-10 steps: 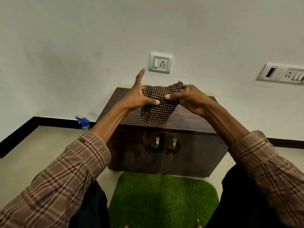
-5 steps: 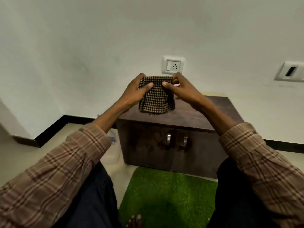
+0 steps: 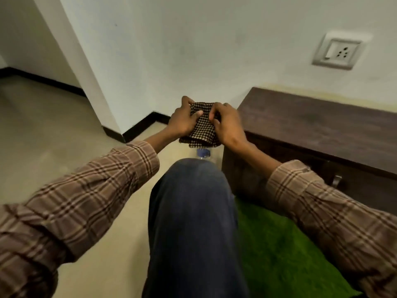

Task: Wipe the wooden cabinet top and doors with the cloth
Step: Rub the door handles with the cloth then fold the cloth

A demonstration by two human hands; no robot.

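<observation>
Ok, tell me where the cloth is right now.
In the head view's centre, the cloth is held between the left hand and right hand, left of the cabinet.

Soft, even indoor light fills the room, moderately dim, with no hard beam and no glare. The white wall (image 3: 193,50) beyond the hands (image 3: 206,123) is the brightest surface and fades to grey toward the upper left. The dark cabinet top (image 3: 322,125) to the right of the hands carries only a dull, faint sheen, and its front below lies in deep shadow. The trouser knee (image 3: 191,190) below the hands is dark and low in contrast. The plaid sleeves (image 3: 86,201) nearest the camera are smeared with blur, and the switch plate (image 3: 337,51) upper right is soft. Wide-angle bending slants the wall corner and cabinet edge.
</observation>
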